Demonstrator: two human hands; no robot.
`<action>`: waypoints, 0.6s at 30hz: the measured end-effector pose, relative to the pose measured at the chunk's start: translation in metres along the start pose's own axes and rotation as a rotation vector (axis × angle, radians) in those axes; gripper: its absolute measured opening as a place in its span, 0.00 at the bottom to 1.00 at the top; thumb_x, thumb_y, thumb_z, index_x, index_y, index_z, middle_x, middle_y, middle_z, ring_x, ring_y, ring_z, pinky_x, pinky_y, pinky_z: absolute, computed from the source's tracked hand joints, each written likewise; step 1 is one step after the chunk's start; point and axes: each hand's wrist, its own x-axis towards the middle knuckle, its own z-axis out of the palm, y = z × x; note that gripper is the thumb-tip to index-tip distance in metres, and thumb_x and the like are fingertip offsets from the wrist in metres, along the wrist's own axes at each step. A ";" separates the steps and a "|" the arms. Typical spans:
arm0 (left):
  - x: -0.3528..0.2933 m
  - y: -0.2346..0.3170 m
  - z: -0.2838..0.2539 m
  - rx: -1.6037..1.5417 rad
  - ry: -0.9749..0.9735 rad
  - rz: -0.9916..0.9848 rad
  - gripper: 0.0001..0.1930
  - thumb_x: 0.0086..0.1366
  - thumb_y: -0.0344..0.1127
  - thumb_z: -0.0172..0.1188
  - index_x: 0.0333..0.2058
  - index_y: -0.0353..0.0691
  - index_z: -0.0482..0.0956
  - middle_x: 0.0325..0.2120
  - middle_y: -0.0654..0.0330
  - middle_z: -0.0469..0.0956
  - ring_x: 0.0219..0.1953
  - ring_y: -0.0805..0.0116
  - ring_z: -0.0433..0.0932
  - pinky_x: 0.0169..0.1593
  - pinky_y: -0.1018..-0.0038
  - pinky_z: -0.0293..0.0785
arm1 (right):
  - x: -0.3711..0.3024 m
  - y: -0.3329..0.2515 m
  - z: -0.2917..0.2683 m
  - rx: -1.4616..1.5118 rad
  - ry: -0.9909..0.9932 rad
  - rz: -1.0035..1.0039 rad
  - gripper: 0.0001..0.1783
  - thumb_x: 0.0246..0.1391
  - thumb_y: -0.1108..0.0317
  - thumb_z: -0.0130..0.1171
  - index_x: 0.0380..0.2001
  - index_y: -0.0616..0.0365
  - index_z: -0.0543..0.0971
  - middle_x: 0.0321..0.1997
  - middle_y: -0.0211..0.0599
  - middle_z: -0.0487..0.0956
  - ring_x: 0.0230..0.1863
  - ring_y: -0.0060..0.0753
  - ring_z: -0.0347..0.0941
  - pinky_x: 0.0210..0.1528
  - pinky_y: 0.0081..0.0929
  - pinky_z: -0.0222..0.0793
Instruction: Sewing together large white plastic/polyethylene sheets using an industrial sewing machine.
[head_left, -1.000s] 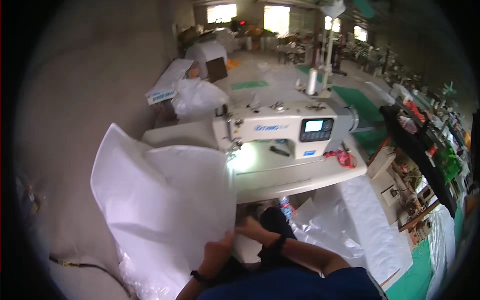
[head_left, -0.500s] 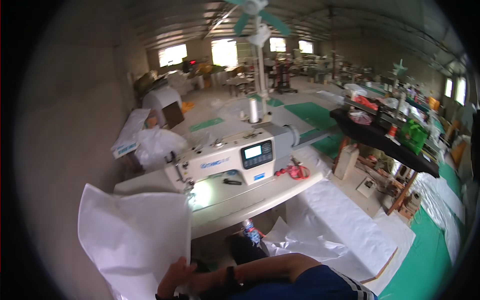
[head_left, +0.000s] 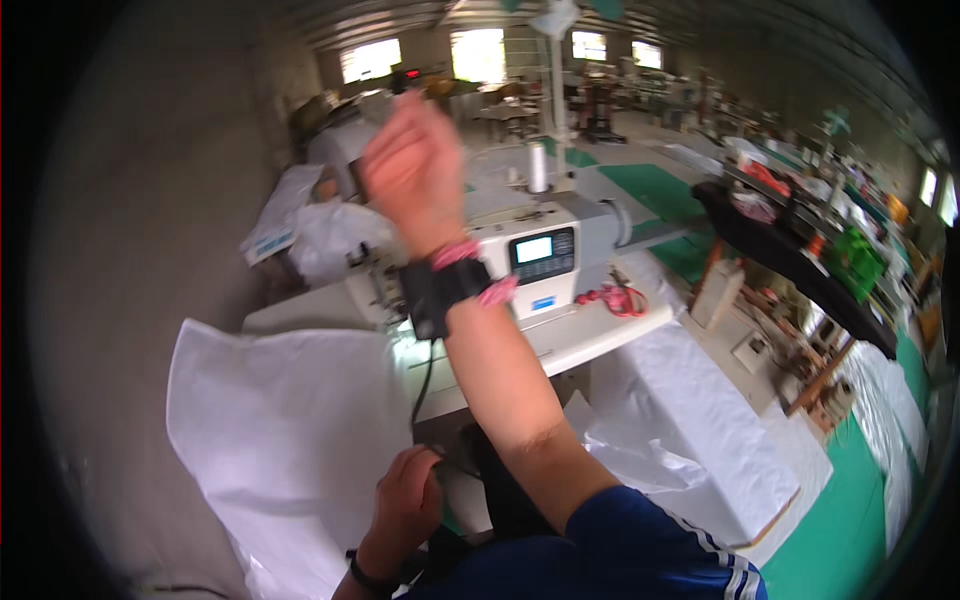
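A large white sheet of fabric [head_left: 285, 430] hangs over the left front of the sewing machine table, its upper part beside the needle area. Low at the sheet's right edge is my left hand [head_left: 405, 500], fingers curled and closed on that edge. My right hand [head_left: 412, 165] is raised high in front of the white sewing machine [head_left: 495, 245], apart from the sheet; motion smears its fingers. A black strap with a cable [head_left: 440, 290] and a pink patterned band circle the right wrist. My right forearm hides the middle of the machine, whose lamp glows beside the wrist.
Red-handled scissors [head_left: 625, 300] lie at the right of the machine table [head_left: 590, 335]. A white thread cone [head_left: 538, 168] stands behind the machine. White material covers a surface [head_left: 690, 430] at lower right. Farther right is a bench draped in black cloth [head_left: 790, 260]. A wall stands at left.
My right hand has left the sheet's edge beside my left hand and risen up and forward before the machine. The view has tilted down slightly, and my left hand stays low by the sheet.
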 end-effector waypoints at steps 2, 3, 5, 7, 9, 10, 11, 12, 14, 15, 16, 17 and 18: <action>0.026 0.024 0.003 -0.322 0.093 -0.019 0.17 0.58 0.25 0.48 0.47 0.32 0.72 0.41 0.48 0.74 0.47 0.55 0.74 0.51 0.70 0.69 | 0.018 -0.023 -0.016 0.326 0.034 -0.136 0.06 0.54 0.66 0.54 0.34 0.54 0.75 0.21 0.18 0.72 0.23 0.15 0.68 0.28 0.18 0.68; 0.026 0.023 0.008 -0.307 0.109 -0.044 0.17 0.58 0.25 0.48 0.47 0.32 0.72 0.41 0.48 0.74 0.47 0.55 0.74 0.51 0.70 0.69 | 0.019 -0.025 -0.022 0.398 0.016 -0.191 0.07 0.55 0.65 0.52 0.34 0.54 0.76 0.20 0.18 0.71 0.22 0.15 0.67 0.27 0.17 0.67; 0.025 0.012 0.014 -1.000 0.106 -0.146 0.19 0.58 0.26 0.50 0.49 0.33 0.72 0.41 0.49 0.73 0.47 0.55 0.73 0.52 0.71 0.68 | 0.022 -0.014 -0.025 0.486 0.023 -0.194 0.09 0.55 0.63 0.51 0.34 0.54 0.77 0.21 0.20 0.72 0.23 0.17 0.67 0.28 0.17 0.67; 0.021 0.007 0.012 -0.736 0.089 -0.050 0.19 0.57 0.29 0.52 0.48 0.33 0.73 0.41 0.50 0.72 0.47 0.54 0.72 0.53 0.68 0.67 | 0.023 -0.014 -0.038 0.447 0.185 -0.224 0.11 0.54 0.61 0.51 0.34 0.54 0.77 0.21 0.21 0.72 0.22 0.19 0.66 0.27 0.18 0.66; 0.015 0.007 0.008 -0.472 -0.022 0.160 0.18 0.54 0.33 0.55 0.44 0.34 0.76 0.41 0.51 0.72 0.44 0.55 0.72 0.51 0.68 0.67 | 0.017 -0.012 -0.047 0.424 0.267 -0.232 0.11 0.54 0.59 0.51 0.33 0.53 0.76 0.21 0.22 0.70 0.22 0.19 0.65 0.26 0.19 0.65; 0.013 0.008 0.011 -0.409 -0.016 0.247 0.18 0.51 0.35 0.58 0.41 0.34 0.78 0.41 0.52 0.73 0.42 0.56 0.72 0.48 0.68 0.69 | 0.013 -0.009 -0.050 0.405 0.348 -0.239 0.12 0.54 0.57 0.51 0.32 0.52 0.76 0.21 0.22 0.69 0.21 0.19 0.63 0.25 0.19 0.63; 0.014 0.011 0.011 -0.415 -0.021 0.256 0.18 0.51 0.35 0.58 0.41 0.34 0.78 0.41 0.52 0.73 0.42 0.56 0.72 0.48 0.68 0.69 | 0.010 -0.009 -0.051 0.398 0.344 -0.247 0.12 0.54 0.57 0.51 0.32 0.52 0.76 0.21 0.22 0.69 0.21 0.19 0.63 0.25 0.19 0.63; 0.014 0.017 0.009 -0.459 -0.043 0.203 0.18 0.50 0.35 0.59 0.41 0.35 0.79 0.41 0.53 0.73 0.43 0.56 0.72 0.48 0.68 0.69 | 0.006 -0.011 -0.052 0.346 0.357 -0.250 0.12 0.54 0.57 0.51 0.31 0.53 0.75 0.20 0.23 0.68 0.21 0.20 0.62 0.24 0.20 0.61; 0.018 0.019 0.013 -0.355 -0.051 0.245 0.22 0.49 0.36 0.62 0.44 0.35 0.76 0.42 0.52 0.73 0.44 0.55 0.71 0.47 0.66 0.69 | 0.000 -0.018 -0.053 0.269 0.431 -0.298 0.12 0.54 0.57 0.51 0.28 0.53 0.74 0.19 0.25 0.67 0.19 0.22 0.59 0.22 0.23 0.56; 0.022 0.026 0.016 -0.357 -0.054 0.272 0.22 0.49 0.36 0.62 0.44 0.35 0.76 0.42 0.52 0.73 0.44 0.55 0.71 0.47 0.66 0.69 | 0.001 -0.020 -0.054 0.261 0.410 -0.314 0.12 0.54 0.57 0.51 0.28 0.53 0.74 0.19 0.25 0.67 0.19 0.22 0.59 0.22 0.23 0.56; 0.025 0.039 0.020 -0.270 0.064 0.201 0.24 0.49 0.36 0.64 0.47 0.36 0.74 0.42 0.51 0.73 0.44 0.55 0.72 0.47 0.66 0.70 | 0.001 -0.023 -0.055 0.257 0.392 -0.321 0.12 0.54 0.57 0.51 0.27 0.53 0.74 0.18 0.25 0.66 0.19 0.23 0.59 0.22 0.24 0.56; 0.027 0.045 0.025 -0.185 0.183 0.129 0.27 0.48 0.35 0.65 0.49 0.36 0.72 0.42 0.51 0.73 0.44 0.55 0.72 0.46 0.66 0.70 | 0.001 -0.028 -0.057 0.252 0.373 -0.328 0.13 0.53 0.56 0.51 0.26 0.53 0.74 0.18 0.25 0.66 0.19 0.23 0.59 0.21 0.24 0.55; 0.023 0.037 0.025 -0.151 0.099 0.129 0.30 0.47 0.34 0.68 0.51 0.36 0.69 0.42 0.51 0.73 0.43 0.55 0.73 0.45 0.66 0.71 | 0.001 -0.031 -0.049 0.215 0.334 -0.330 0.15 0.54 0.55 0.49 0.26 0.54 0.74 0.16 0.26 0.66 0.17 0.24 0.58 0.21 0.24 0.54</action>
